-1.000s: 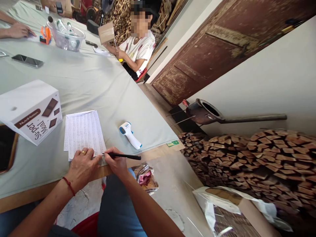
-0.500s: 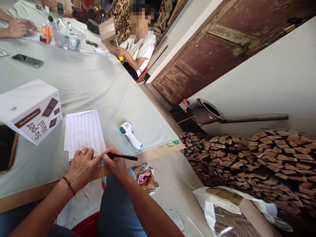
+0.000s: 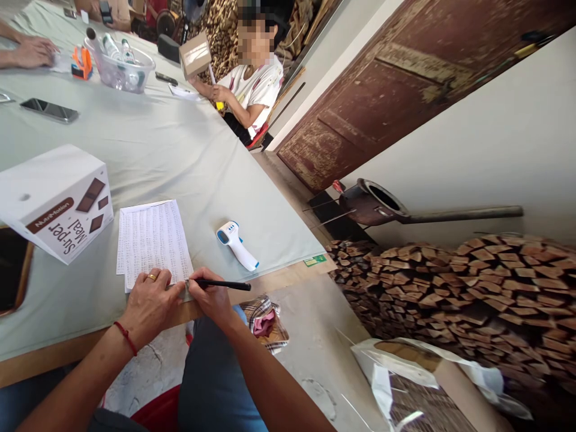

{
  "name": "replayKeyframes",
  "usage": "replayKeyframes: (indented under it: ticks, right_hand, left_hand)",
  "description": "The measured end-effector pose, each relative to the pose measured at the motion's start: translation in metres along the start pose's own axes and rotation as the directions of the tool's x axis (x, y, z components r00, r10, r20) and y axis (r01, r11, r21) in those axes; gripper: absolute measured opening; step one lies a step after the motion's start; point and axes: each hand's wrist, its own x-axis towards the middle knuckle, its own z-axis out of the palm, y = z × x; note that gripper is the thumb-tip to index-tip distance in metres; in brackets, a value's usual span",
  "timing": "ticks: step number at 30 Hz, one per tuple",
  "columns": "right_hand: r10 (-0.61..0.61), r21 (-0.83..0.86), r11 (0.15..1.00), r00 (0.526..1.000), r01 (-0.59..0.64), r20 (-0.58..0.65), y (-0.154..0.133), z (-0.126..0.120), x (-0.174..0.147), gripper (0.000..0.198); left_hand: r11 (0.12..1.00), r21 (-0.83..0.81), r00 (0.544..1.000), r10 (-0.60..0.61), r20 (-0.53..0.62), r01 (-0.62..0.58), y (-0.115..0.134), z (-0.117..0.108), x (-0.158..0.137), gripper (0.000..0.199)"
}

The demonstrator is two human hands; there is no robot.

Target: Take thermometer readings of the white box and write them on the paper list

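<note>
My right hand (image 3: 211, 302) grips a black pen (image 3: 227, 284), its tip end at the lower right corner of the written sheets of paper (image 3: 155, 240). Lying on the bottom of those sheets is my left hand (image 3: 150, 302), fingers stretched out, with a ring and a red cord bracelet. The sheets overlap and carry dense rows of handwriting. To the right of the paper a white and blue infrared thermometer (image 3: 237, 246) rests on the cloth. A white printed box (image 3: 63, 198) stands left of the paper. The exact pen tip is hidden by my fingers.
A phone (image 3: 49, 110), an orange tape dispenser (image 3: 81, 63) and a clear basin of bottles (image 3: 123, 75) are farther up the table. Another person (image 3: 249, 90) sits at the far edge holding a cardboard box (image 3: 195, 55). Stacked firewood (image 3: 450, 288) lines the right side.
My hands, the pen and the paper look almost unmoved. At the upper left, another person's hand has shifted slightly, with its fingers closer together.
</note>
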Motion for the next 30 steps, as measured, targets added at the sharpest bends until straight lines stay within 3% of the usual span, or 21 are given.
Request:
replayKeyframes:
  ticks: [30]
  right_hand:
    - [0.02,-0.017,1.0,0.999,-0.021,-0.032,-0.0017,-0.0008,-0.0009,0.011]
  left_hand:
    - [1.0,-0.015,1.0,0.01,-0.026,-0.01,-0.0004,0.0017,-0.0002,0.023]
